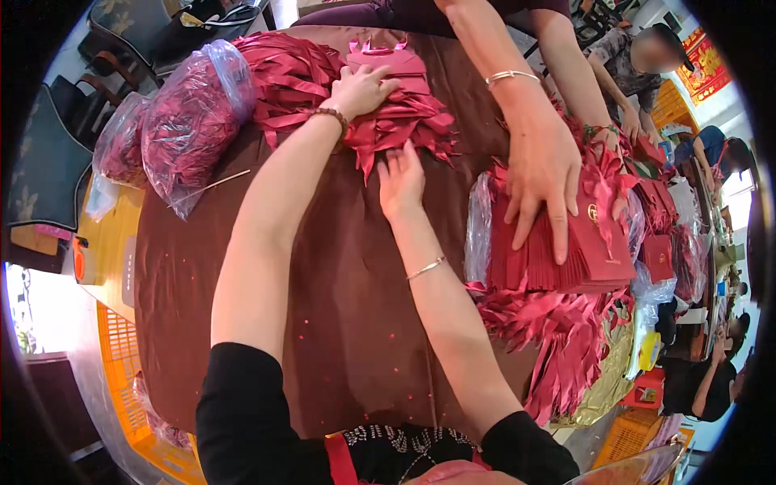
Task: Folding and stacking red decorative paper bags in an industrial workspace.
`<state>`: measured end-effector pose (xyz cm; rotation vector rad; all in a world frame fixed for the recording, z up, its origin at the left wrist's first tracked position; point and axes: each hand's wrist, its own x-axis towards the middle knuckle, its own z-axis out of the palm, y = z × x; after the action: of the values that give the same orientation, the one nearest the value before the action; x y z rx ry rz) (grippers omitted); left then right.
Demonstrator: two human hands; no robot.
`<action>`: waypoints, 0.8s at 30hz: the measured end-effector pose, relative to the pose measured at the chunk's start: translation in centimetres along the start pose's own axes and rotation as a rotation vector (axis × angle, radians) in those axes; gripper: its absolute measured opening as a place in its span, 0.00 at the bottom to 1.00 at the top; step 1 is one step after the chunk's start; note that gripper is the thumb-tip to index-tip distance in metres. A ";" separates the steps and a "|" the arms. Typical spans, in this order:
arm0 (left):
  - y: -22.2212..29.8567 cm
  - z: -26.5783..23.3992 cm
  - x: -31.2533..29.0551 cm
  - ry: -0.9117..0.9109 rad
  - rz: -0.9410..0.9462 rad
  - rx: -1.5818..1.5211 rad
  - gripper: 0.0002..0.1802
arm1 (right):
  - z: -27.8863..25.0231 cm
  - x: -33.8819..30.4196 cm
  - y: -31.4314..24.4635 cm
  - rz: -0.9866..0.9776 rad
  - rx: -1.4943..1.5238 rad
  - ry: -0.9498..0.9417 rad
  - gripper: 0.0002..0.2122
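Observation:
My left hand, with a beaded bracelet at its wrist, is closed over a stack of flat red gift bags at the far middle of the table. Red ribbon ends fan out from this stack toward me. Under the nearest ribbon tips, my right hand lies palm up with its fingers stretched out; a silver bangle is on that wrist. To the right, another person's hand rests on a thick row of red gift bags. That person's other hand is by the ribbons behind it.
A pile of red ribboned bags and plastic-wrapped red bundles line the far left. A thin pale stick lies on the brown tablecloth. Long ribbons hang over the right edge. An orange crate stands left; other people are at right.

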<state>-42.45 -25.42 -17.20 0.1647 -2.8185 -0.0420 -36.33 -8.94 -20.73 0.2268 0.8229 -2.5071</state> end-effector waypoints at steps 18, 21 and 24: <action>4.3 1.3 -10.4 0.353 -0.127 -0.729 0.20 | -0.1 2.1 -1.9 -0.056 -0.213 -0.253 0.09; 5.9 0.3 -13.5 0.332 -0.115 -0.786 0.20 | -1.9 -1.7 -1.8 -0.064 -0.279 -0.254 0.09; 8.9 -1.9 -17.5 0.263 -0.137 -0.888 0.21 | -4.1 -6.5 -2.7 -0.125 -0.312 -0.207 0.07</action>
<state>-26.29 -14.55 -20.42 0.1352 -2.2664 -1.1692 -32.00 -1.99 -20.71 -0.1922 1.1518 -2.4177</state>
